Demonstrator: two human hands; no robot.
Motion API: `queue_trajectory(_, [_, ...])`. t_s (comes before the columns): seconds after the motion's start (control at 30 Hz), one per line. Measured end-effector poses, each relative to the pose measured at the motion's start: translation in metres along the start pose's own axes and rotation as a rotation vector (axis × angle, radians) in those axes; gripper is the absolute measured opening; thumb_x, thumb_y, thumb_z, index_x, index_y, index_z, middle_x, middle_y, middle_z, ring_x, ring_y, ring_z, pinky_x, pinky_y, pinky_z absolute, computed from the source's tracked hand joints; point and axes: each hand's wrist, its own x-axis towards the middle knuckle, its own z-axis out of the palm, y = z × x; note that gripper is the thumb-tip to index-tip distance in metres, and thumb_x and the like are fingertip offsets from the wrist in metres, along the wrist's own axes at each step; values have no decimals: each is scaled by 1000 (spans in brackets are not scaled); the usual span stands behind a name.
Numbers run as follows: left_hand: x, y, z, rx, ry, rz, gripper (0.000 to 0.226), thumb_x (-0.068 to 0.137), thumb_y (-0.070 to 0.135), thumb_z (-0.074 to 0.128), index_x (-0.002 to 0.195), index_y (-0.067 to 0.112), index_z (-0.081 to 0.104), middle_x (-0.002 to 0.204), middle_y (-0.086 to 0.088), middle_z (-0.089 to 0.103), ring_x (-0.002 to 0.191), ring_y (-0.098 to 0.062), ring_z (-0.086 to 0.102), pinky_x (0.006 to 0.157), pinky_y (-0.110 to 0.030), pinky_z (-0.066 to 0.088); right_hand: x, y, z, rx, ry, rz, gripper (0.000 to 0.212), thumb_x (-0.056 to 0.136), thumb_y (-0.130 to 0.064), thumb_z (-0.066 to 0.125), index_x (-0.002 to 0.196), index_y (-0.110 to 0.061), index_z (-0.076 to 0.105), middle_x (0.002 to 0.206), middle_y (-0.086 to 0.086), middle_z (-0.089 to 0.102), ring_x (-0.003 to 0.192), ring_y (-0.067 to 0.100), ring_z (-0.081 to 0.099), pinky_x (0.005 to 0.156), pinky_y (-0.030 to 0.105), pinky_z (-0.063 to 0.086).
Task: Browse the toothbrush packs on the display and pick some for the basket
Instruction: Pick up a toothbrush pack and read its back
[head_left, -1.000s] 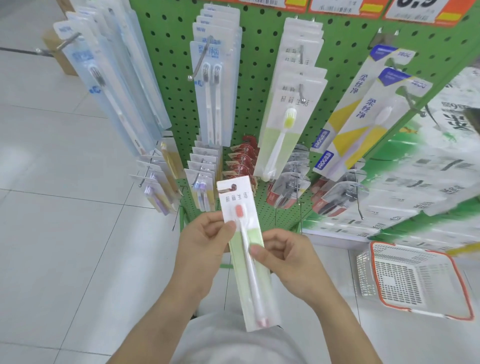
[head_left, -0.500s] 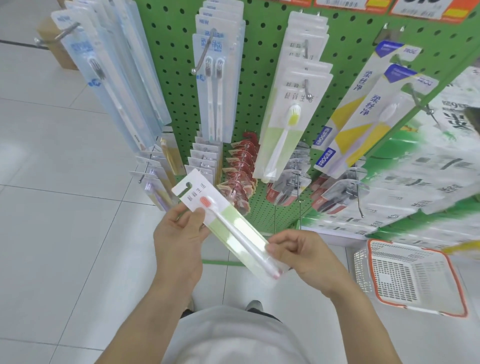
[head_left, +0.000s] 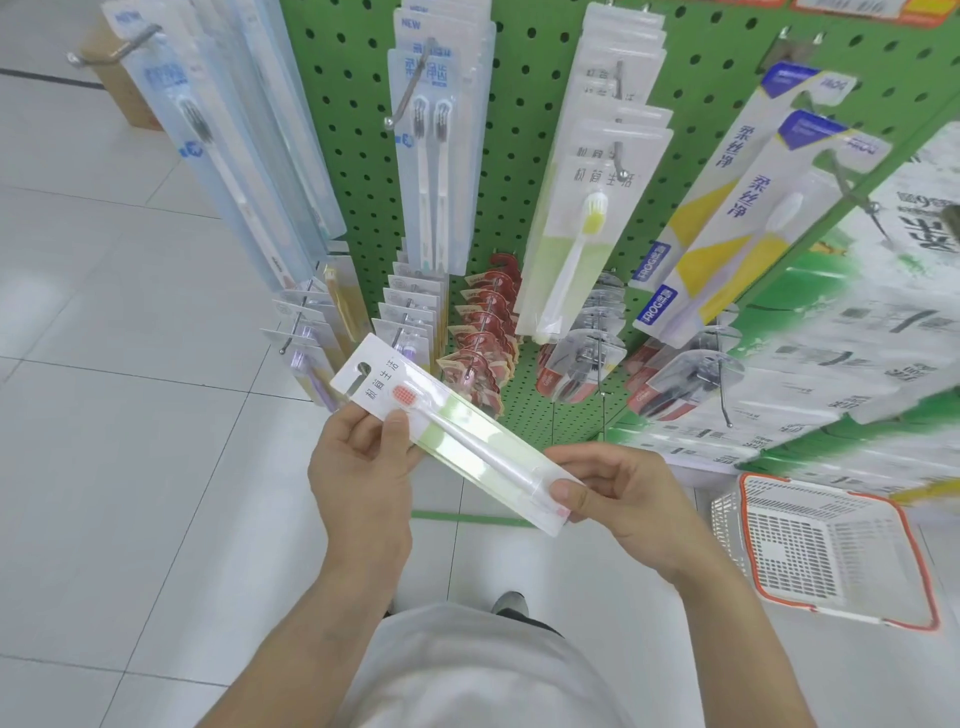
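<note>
Hands hold one toothbrush pack (head_left: 457, 431) between them, tilted — its hang-hole end up at the left, its foot down at the right. The left hand (head_left: 363, 467) pinches the upper end, thumb on the front just below the pink brush head; the right hand (head_left: 618, 499) pinches the lower corner. Behind stands the green pegboard display (head_left: 524, 171) hung with more packs. The orange-rimmed white basket (head_left: 826, 551) sits on the tiled floor (head_left: 130, 441) — off to the right, apart from the pack.

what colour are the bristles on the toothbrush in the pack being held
Pinkish red, on the held toothbrush pack; seen in the head view.
</note>
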Motion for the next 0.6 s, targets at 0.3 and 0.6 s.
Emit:
queue_trajectory(0.3, [-4,1,1,-21,-18,-35,21,98,-2,58,116,6,64,105,-7,77,96,-16,74,76,-27,61,-1,5,-1,27,-80,93,37,83,-24,77,110,-3,64,87,10,76,71,16,66,68,29,52])
queue_trajectory(0.6, [-5,-2,4,27,-177,-62,22,100,-4,52,112,11,62,94,1,79,90,-14,74,78,-28,61,-7,12,-5,-47,-342,108,39,89,-16,72,125,-9,61,100,13,75,82,24,67,74,35,52])
